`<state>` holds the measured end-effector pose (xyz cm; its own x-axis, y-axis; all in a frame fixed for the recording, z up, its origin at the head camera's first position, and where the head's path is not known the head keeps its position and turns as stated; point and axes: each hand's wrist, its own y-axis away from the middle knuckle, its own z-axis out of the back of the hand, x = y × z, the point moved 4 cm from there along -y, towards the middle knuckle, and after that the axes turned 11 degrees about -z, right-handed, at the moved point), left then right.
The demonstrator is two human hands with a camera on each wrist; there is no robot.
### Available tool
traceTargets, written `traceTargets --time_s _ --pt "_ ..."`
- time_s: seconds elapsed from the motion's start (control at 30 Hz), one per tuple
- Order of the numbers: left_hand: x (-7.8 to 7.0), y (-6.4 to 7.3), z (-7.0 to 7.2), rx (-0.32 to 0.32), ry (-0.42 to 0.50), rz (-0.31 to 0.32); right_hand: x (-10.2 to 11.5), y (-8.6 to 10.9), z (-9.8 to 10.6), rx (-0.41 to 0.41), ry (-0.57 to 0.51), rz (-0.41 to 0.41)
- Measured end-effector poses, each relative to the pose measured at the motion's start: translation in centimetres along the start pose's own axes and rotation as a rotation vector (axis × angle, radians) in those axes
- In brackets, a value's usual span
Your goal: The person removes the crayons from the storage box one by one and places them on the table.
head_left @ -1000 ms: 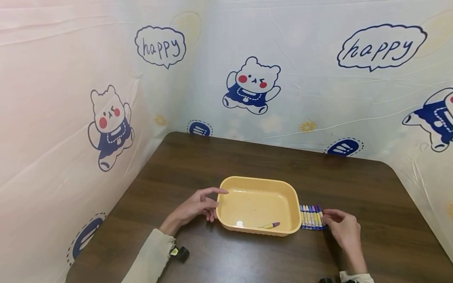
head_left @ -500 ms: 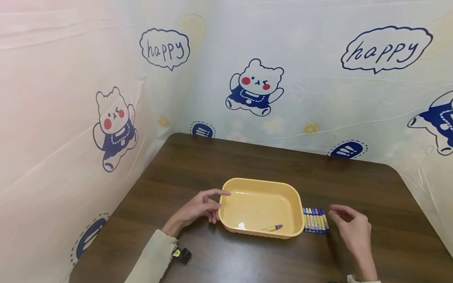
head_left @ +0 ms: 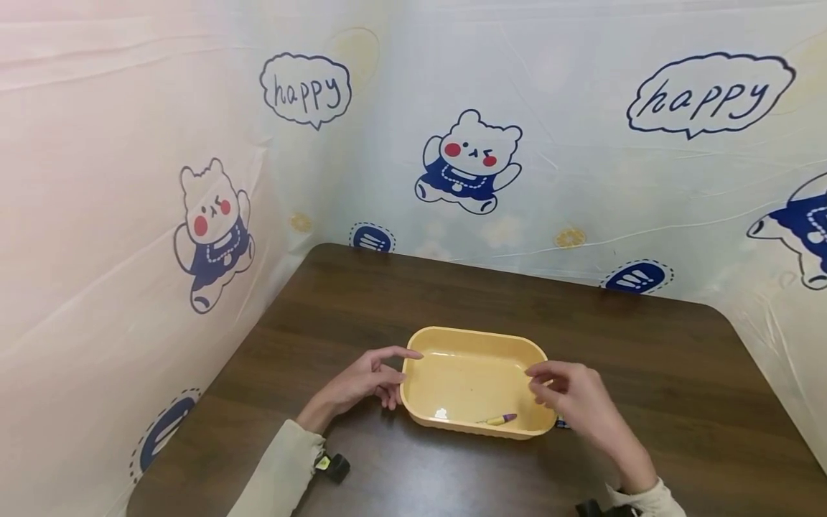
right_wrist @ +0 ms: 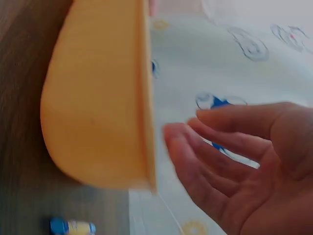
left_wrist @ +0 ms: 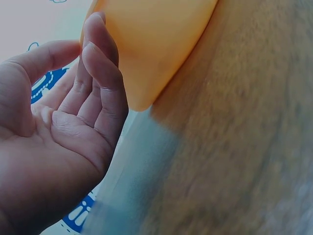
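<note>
A yellow plastic basin [head_left: 472, 373] stands on the table, and one purple-tipped crayon [head_left: 500, 419] lies inside near its front wall. My left hand [head_left: 362, 377] holds the basin's left rim, the index finger reaching over it and the thumb at the edge. In the left wrist view the lower fingers [left_wrist: 105, 68] curl near the outer wall. Over the basin's right rim hovers my right hand [head_left: 575, 398], its fingers loosely bent and nothing visible between them. Crayons [head_left: 563, 424] beside the basin are mostly hidden by this hand; one crayon [right_wrist: 73, 227] shows in the right wrist view.
The dark wooden table [head_left: 452, 287] has rounded far corners. Behind and to the left hangs a pale curtain [head_left: 388, 129] printed with bears and "happy" bubbles. A black wrist device [head_left: 336, 468] sits at the left sleeve.
My right hand drew away to the right from the crayon row, then swung left over the basin's right rim, covering most of the row. The left hand keeps its place at the basin.
</note>
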<state>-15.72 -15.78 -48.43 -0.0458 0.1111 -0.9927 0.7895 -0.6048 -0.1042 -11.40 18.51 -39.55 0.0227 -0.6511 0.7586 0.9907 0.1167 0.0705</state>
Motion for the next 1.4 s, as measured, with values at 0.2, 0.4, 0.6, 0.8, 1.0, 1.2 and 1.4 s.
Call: traceTargets --time_s 0.2,0.4,0.6,0.8,1.0,1.2,1.4 --pt "0.1 -0.2 -0.4 0.011 0.007 -0.002 0.5 -0.8 -3.5 0.272 0.056 0.081" --pt "-0.1 -0.4 -0.5 0.014 -0.001 -0.008 0.8 -0.9 -5.9 0.315 0.228 0.131" --pt "-0.1 -0.4 -0.4 0.012 -0.010 0.003 1.6 -1.4 -6.9 0.194 0.291 0.162" --pt "-0.1 -0.3 -0.3 0.003 -0.016 0.009 2.1 -2.2 -7.6 0.035 0.379 0.150" --pt "-0.1 -0.4 -0.4 0.001 -0.015 0.018 1.5 -2.4 -8.6 0.114 0.408 0.041" --pt "-0.3 -0.3 -0.4 -0.006 -0.025 0.022 1.1 -2.8 -9.0 0.175 0.362 0.090" --pt "-0.4 -0.1 -0.2 -0.010 -0.016 0.029 1.1 -3.3 -9.1 0.162 0.355 0.176"
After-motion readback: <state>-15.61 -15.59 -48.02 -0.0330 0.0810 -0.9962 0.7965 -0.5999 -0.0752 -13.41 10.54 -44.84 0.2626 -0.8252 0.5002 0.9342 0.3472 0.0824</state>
